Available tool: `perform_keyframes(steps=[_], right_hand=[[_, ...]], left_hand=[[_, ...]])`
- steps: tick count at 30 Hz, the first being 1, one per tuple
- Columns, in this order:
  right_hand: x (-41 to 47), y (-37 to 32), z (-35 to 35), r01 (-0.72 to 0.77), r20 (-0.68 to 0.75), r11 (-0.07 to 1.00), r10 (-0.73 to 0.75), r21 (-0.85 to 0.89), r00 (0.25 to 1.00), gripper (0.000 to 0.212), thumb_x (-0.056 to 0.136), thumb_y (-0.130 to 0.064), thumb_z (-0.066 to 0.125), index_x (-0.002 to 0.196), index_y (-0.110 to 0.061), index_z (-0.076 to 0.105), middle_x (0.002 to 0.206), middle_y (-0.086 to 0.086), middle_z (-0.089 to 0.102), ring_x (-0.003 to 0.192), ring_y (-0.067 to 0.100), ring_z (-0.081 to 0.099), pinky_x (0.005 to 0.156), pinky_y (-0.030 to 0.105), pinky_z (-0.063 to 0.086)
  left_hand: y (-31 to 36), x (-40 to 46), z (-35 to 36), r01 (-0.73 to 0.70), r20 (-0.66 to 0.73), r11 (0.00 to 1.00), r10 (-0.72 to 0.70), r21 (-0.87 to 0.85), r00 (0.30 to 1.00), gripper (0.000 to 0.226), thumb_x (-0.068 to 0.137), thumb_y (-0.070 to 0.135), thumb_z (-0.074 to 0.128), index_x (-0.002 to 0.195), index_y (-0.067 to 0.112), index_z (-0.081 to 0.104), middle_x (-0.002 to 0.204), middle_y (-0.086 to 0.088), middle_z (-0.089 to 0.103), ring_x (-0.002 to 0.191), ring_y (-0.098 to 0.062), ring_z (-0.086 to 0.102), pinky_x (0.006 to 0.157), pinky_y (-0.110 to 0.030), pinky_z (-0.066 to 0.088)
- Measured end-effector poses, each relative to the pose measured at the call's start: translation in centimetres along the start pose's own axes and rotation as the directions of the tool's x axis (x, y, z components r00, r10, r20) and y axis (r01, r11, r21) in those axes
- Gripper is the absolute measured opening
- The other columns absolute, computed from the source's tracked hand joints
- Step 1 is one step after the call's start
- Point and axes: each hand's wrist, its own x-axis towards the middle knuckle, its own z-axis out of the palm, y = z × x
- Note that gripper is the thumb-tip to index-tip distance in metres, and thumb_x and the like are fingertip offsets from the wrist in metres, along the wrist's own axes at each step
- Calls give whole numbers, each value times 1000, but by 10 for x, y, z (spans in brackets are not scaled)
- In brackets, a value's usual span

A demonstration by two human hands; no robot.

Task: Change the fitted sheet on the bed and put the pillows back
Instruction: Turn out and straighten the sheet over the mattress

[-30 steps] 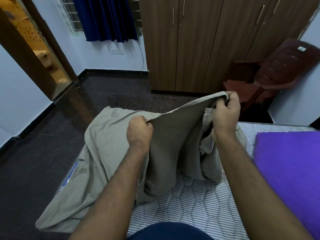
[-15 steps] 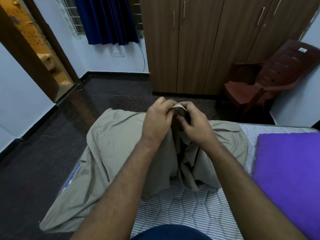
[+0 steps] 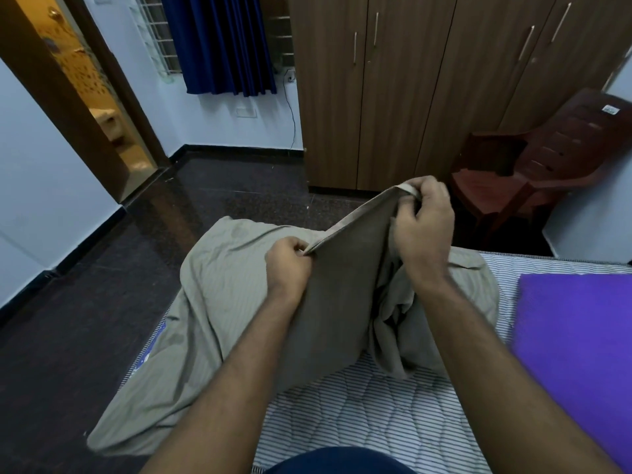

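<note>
Both hands, left hand point(image 3: 289, 265) and right hand point(image 3: 422, 230), pinch taut hem of striped beige sheet point(image 3: 219, 302).

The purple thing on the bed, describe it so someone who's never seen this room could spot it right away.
Start at the striped quilted mattress that fills the lower half of the view. On its right side, beside the crumpled beige sheet that both hands hold, lies a flat purple slab. It is the only vivid, smooth, unwrinkled thing on the bed.
</note>
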Motion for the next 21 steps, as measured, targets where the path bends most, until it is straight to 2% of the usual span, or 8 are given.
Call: perform_keyframes(steps=[3,5,9,10,12,15,18,21], right_hand=[[-6,6,1,67,129,937,-23,-344,991,42,90,-6,54,128,-25,54,123,1,45,82,19,60,68,38,54],[-12,8,7,137,326,950,-40,-280,944,58,86,-6,55,137,-31,49,130,-1,43,88,23,63,74,43,57],[-26,4,23,250,668,963,-122,-99,734,69,86,-18,60,146,-43,37,138,-10,47,117,21,59,89,47,54],[-28,4,25,229,654,971,-131,-66,745,59,88,-21,61,142,-41,44,134,-11,54,118,17,59,92,45,53],[-27,6,24,188,519,981,-131,-58,845,35,87,-20,57,119,-34,61,114,-11,68,106,13,63,87,42,54],[-14,8,17,29,315,998,-13,-47,949,29,84,-11,51,101,-26,70,95,-11,72,92,8,67,86,39,56],[-2,5,14,-109,152,992,100,56,983,27,91,-8,53,100,-24,73,91,-13,72,90,3,68,87,36,57],[1,2,9,-67,83,994,74,-87,994,25,95,-14,54,108,-28,70,102,-14,68,94,8,66,84,39,56]], left_hand=[[14,1,-13,-44,-33,990,40,-137,999,5,85,20,71,80,19,73,74,7,70,76,-9,66,65,-24,47],[29,2,-22,-160,-28,974,158,-163,987,7,86,25,76,80,24,72,73,10,69,70,0,63,63,-19,48],[52,0,-33,-378,-11,907,383,-189,924,6,85,19,78,84,25,76,68,14,67,62,4,59,58,-11,42],[54,-2,-32,-402,-11,896,407,-191,913,7,84,16,77,85,24,77,67,13,67,60,4,58,57,-10,41],[54,-4,-31,-415,-17,886,421,-207,907,8,82,14,78,84,22,77,66,11,67,58,3,56,56,-10,40],[48,1,-26,-367,74,916,382,-161,921,11,80,13,79,85,23,76,68,10,66,59,3,55,56,-12,41],[33,8,-16,-185,300,978,148,100,943,10,84,21,77,78,24,70,75,9,68,73,-4,62,65,-22,49],[17,7,-7,-17,287,992,-21,127,958,30,87,25,75,62,20,60,60,8,57,66,-12,57,53,-24,37]])
